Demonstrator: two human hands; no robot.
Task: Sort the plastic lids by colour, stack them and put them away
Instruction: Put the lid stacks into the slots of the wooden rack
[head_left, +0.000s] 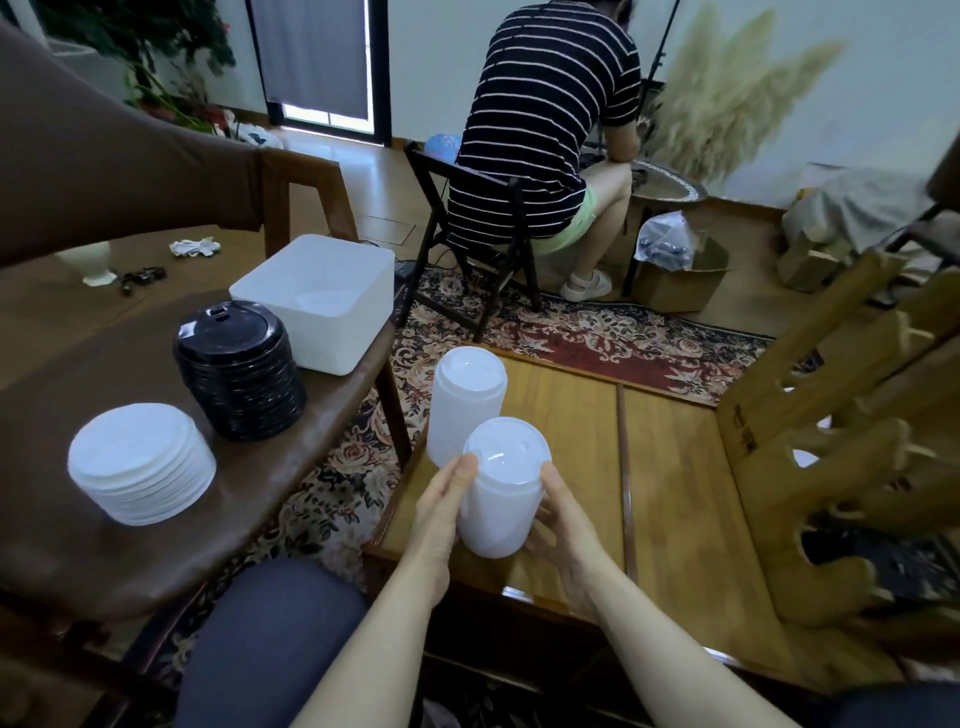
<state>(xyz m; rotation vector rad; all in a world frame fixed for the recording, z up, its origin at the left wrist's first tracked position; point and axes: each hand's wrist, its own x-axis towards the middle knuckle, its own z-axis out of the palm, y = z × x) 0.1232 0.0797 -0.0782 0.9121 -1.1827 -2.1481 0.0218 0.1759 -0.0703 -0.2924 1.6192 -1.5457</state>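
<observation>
Both hands hold one tall stack of translucent white lids (501, 493): the left hand (441, 512) presses its side and the right hand (563, 519) cups the other, each grip closed on the smooth, frosted column above the glossy wooden worktop (675, 467). Its long axis tilts, domed top toward the camera. Just behind, touching it, a second translucent stack (465, 400) stands upright. Left, on the brown padded seat (270, 467), sit ridged white lids (140, 462), then glossy black lids (239, 371), then a matte white square bin (322, 301).
</observation>
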